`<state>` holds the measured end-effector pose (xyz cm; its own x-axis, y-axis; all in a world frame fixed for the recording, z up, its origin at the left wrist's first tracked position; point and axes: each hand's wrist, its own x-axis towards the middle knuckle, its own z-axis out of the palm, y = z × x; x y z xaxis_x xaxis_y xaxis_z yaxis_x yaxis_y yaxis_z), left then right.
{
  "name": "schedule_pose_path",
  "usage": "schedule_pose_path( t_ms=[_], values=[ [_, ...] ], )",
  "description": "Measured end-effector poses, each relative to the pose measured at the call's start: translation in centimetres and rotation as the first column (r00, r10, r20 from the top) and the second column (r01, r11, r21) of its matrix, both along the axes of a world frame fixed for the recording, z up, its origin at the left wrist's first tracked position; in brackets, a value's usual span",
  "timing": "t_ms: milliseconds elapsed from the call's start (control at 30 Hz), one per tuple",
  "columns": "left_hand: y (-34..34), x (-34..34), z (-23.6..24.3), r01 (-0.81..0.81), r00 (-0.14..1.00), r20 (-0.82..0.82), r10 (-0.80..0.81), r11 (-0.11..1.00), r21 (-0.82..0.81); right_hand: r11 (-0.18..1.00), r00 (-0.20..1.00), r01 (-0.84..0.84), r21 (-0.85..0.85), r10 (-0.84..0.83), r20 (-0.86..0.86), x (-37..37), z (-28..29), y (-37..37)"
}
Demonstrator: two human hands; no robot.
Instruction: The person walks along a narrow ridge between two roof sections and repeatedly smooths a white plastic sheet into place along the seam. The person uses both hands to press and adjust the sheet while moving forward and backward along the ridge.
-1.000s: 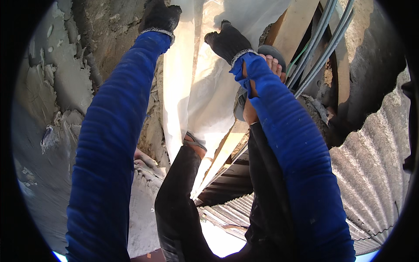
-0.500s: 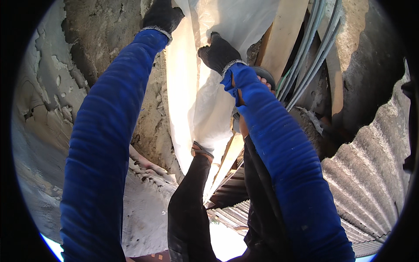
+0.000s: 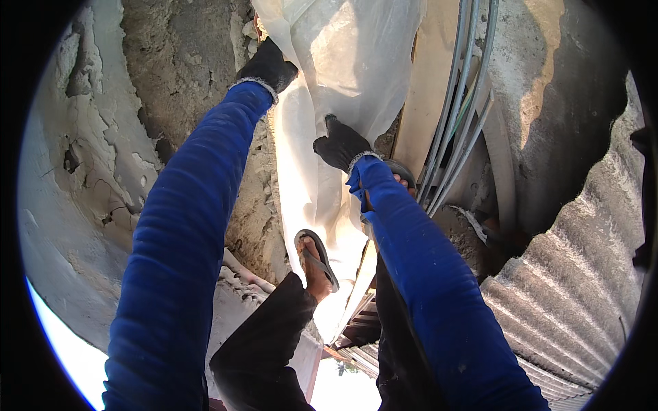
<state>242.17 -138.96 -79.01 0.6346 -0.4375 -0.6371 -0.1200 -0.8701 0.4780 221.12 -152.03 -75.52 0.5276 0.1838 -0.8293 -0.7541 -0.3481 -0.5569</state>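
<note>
Where bright sun falls between a rough cement wall [image 3: 188, 82] and a pale wooden plank [image 3: 426, 89], a long whitish, see-through plastic sheet [image 3: 373, 58] runs from the top of the view down to the person's feet. The left hand [image 3: 267, 70], in a black glove with a grey cuff, is at the sheet's left edge, its fingers curled inward and the thumb side against the plastic; its fingertips are hidden, so I cannot tell whether it has hold of the edge. Lower down and further right, the right hand [image 3: 340, 144], gloved alike, lies over the middle of the sheet, partly curled, with one finger or the thumb pointing up; whether it pinches any plastic cannot be told. Both arms wear blue sleeves [image 3: 432, 274]. A foot in a grey sandal [image 3: 332, 277] is over the sheet's lower part, below a dark trouser leg [image 3: 264, 349]. Grey tubes [image 3: 449, 113] lean beside the plank, and corrugated roofing [image 3: 569, 267] slopes at lower right.
</note>
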Motion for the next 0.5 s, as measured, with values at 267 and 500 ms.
schedule_pose_path(
  t_ms=[267,500],
  values=[
    [-1.8,2.5,0.4,-0.039,0.999,-0.008,0.039,0.999,0.001,0.998,0.998,0.058,0.035,-0.057,-0.034,2.1,1.7,-1.6],
    [-4.0,0.3,4.4,-0.088,0.996,-0.002,0.091,0.967,0.241,0.993,0.992,0.11,0.04,-0.112,0.064,2.2,10.1,-4.3]
  ],
)
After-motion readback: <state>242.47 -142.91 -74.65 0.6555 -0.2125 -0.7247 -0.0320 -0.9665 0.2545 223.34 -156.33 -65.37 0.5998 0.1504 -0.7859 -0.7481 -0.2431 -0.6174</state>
